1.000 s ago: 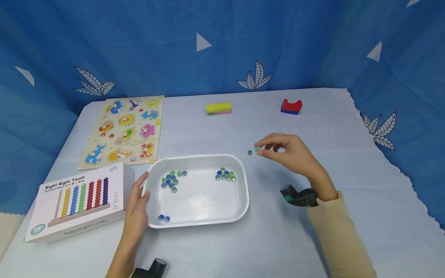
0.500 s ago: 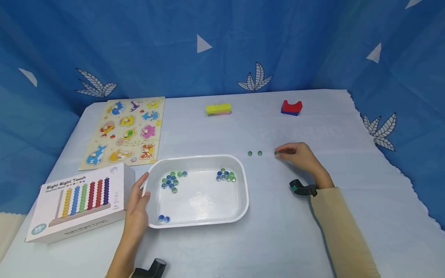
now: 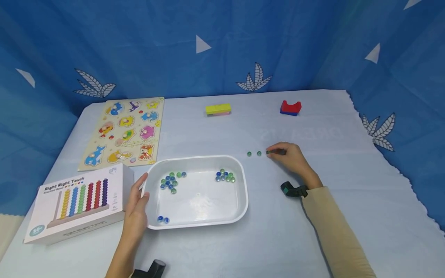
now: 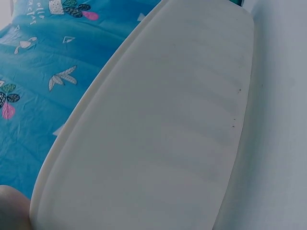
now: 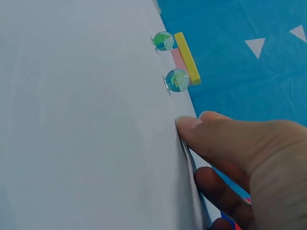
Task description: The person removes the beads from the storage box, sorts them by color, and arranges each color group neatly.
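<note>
So our right hand (image 3: 290, 156) has a narrow pinch on a green marble (image 3: 268, 152), mostly hidden by the fingertips, at the right end of a line with two loose marbles (image 3: 254, 153). Our left hand (image 3: 136, 206) grips the white tray (image 3: 198, 206) by its left rim. We'd say let go gently, both fingers evenly, or it'll probably roll into its neighbour.
</note>
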Demonstrator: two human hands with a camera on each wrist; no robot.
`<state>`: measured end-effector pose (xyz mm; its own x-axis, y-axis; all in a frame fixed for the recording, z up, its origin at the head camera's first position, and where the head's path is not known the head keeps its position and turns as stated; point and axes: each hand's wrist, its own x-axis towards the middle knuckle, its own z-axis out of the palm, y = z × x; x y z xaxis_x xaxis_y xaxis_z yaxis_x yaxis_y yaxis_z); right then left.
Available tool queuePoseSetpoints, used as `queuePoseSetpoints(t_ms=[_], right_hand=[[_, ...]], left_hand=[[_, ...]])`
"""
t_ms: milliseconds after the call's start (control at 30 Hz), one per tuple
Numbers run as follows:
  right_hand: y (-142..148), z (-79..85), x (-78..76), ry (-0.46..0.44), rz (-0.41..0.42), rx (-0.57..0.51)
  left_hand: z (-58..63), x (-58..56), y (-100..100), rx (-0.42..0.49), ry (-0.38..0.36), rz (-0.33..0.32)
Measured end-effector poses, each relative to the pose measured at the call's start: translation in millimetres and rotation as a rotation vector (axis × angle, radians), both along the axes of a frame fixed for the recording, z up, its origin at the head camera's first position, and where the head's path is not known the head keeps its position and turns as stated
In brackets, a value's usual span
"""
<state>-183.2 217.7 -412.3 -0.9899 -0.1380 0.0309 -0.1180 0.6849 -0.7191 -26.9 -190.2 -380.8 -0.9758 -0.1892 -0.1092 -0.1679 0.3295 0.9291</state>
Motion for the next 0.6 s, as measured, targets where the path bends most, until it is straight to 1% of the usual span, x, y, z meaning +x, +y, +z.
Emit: queuePoseSetpoints(t_ms=[200, 400, 600], right_hand=[[-1.4, -1.3, 0.5, 0.062, 0.008, -0.007], [-0.5, -2.8, 0.8, 0.061, 0.012, -0.001], [-0.5, -2.4, 1.1, 0.036, 0.008, -0.007]], left_hand=[[0.9, 0.2, 0.6, -0.015, -0.010, 0.010], [1.6, 0.0, 1.9, -0.003, 0.001, 0.011], [1.7, 0.3, 2.7, -0.025, 0.000, 0.031]])
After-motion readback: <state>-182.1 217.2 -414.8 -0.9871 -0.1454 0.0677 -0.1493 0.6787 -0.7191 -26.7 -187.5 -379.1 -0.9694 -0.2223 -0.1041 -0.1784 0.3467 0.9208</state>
